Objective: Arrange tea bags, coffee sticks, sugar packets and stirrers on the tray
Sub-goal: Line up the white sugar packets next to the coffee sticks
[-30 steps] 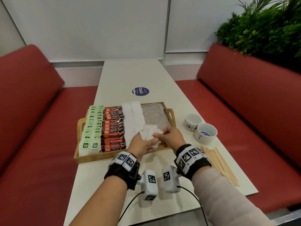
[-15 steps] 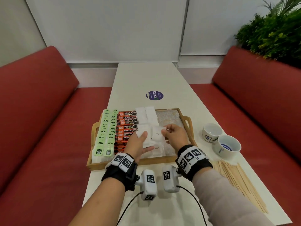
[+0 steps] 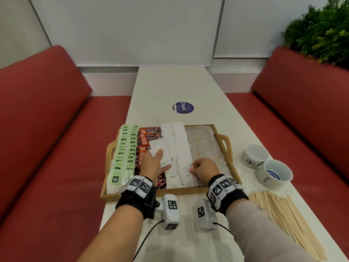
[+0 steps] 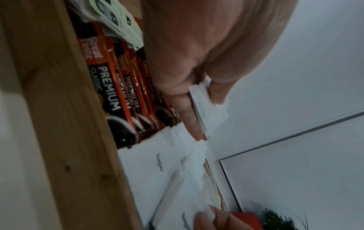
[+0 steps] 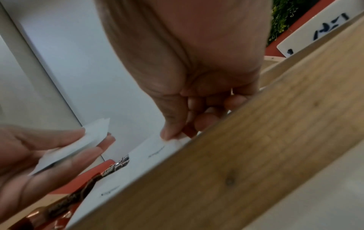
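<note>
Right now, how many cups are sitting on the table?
2. Both stand on the table to the right of the tray: one cup nearer the tray, the other cup touching it, closer to the stirrers. None seems hidden.

Wooden tray (image 3: pixel 228 148) matt; paper sugar packets (image 3: pixel 184 148); glossy coffee sticks (image 3: pixel 150 136).
</note>
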